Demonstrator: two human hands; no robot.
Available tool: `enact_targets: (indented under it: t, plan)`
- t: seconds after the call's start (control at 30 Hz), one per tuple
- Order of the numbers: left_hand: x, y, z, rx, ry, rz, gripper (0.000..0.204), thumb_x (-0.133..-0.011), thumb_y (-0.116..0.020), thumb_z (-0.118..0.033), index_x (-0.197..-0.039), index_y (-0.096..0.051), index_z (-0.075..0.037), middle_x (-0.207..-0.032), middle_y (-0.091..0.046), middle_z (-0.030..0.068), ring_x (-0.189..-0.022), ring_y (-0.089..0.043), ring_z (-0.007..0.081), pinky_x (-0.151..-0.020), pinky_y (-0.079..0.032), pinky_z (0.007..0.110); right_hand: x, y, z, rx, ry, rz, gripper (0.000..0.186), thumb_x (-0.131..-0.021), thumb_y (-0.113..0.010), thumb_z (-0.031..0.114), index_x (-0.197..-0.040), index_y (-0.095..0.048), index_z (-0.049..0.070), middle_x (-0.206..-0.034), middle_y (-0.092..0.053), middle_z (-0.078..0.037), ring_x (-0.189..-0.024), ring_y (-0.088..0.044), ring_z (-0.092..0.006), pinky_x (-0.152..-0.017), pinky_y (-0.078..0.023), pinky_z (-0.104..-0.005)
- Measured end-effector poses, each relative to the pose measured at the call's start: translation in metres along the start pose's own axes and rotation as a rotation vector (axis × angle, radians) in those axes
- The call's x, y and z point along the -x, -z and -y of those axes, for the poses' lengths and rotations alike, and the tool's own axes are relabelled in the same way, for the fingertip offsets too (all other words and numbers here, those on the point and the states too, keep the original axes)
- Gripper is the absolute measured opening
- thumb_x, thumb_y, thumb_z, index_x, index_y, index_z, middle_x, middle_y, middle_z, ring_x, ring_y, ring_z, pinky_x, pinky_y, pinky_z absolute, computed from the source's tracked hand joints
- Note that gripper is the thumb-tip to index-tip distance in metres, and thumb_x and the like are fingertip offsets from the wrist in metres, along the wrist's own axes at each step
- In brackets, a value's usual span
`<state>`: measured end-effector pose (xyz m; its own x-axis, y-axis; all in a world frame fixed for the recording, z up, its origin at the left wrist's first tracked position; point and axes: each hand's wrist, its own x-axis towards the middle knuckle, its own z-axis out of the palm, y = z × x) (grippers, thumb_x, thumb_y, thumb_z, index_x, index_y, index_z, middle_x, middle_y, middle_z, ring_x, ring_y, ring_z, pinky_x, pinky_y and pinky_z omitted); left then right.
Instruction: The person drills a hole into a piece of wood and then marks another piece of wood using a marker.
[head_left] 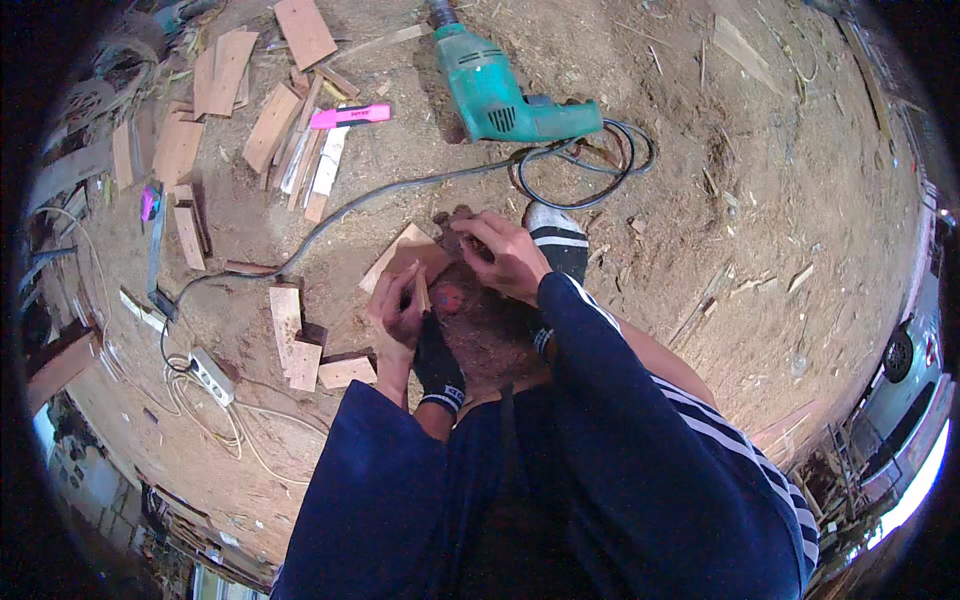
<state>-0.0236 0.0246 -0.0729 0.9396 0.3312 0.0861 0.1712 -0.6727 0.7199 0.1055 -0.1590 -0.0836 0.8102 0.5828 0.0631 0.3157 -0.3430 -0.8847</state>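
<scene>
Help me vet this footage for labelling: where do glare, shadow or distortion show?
In the head view, black corners frame the fisheye circle; the car curves along its right rim; white glare burns out just below that car; a soft shadow lies left of the green drill; the left hand and right hand look reasonably sharp.

On the ground [700, 250], the drill [490, 85] lies ahead of the right hand [503, 258], its cord [400, 187] running left toward the power strip [212, 376]. The marker [350, 116] rests on wood pieces [327, 165] left of the drill.
</scene>
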Motion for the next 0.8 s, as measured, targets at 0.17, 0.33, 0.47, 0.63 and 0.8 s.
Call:
enact_targets:
  t: [0.17, 0.33, 0.47, 0.63, 0.8]
  plan:
    - [0.001, 0.005, 0.002, -0.030, 0.015, 0.008, 0.029, -0.084, -0.078, 0.000, -0.112, -0.074, -0.008, -0.084, -0.063, 0.0107, -0.069, -0.065, 0.0275, -0.059, -0.052, 0.039, -0.032, 0.010, 0.017, -0.020, -0.068, 0.078, 0.030, -0.091, -0.069, 0.010, -0.121, -0.066, 0.005, -0.103, -0.066, -0.018, -0.095, -0.067, -0.0407, -0.080, -0.056, -0.0464]
    - [0.006, 0.000, 0.015, 0.012, -0.016, 0.005, 0.031, -0.083, -0.076, 0.000, -0.113, -0.074, -0.008, -0.085, -0.062, 0.0117, -0.078, -0.065, 0.0315, -0.069, -0.054, 0.042, -0.117, 0.000, 0.020, 0.189, 0.200, 0.067, 0.038, -0.087, -0.069, 0.008, -0.124, -0.062, 0.005, -0.111, -0.062, -0.022, -0.100, -0.063, -0.0440, -0.086, -0.053, -0.0508]
    - [0.006, -0.005, 0.017, 0.046, -0.017, -0.008, 0.033, -0.080, -0.077, 0.000, -0.112, -0.074, -0.008, -0.086, -0.063, 0.0116, -0.079, -0.066, 0.0315, -0.071, -0.055, 0.041, -0.188, -0.031, 0.013, 0.449, 0.374, 0.062, 0.042, -0.085, -0.073, 0.013, -0.123, -0.063, 0.002, -0.114, -0.063, -0.021, -0.107, -0.062, -0.0423, -0.091, -0.053, -0.0505]
    - [0.002, -0.002, 0.015, 0.085, -0.037, 0.026, 0.035, -0.078, -0.078, 0.001, -0.112, -0.074, -0.006, -0.089, -0.066, 0.0122, -0.081, -0.068, 0.0320, -0.073, -0.056, 0.041, -0.222, -0.054, 0.025, 0.493, 0.375, 0.153, 0.035, -0.085, -0.071, 0.011, -0.118, -0.064, 0.001, -0.115, -0.064, -0.020, -0.114, -0.062, -0.0400, -0.095, -0.053, -0.0504]
    - [0.009, -0.004, 0.025, 0.063, -0.061, 0.000, 0.035, -0.077, -0.079, -0.001, -0.112, -0.074, -0.005, -0.093, -0.069, 0.0133, -0.086, -0.070, 0.0331, -0.076, -0.057, 0.042, -0.220, -0.051, 0.043, 0.520, 0.473, 0.055, 0.026, -0.087, -0.064, 0.006, -0.111, -0.064, -0.003, -0.108, -0.064, -0.022, -0.108, -0.063, -0.0395, -0.091, -0.052, -0.0511]
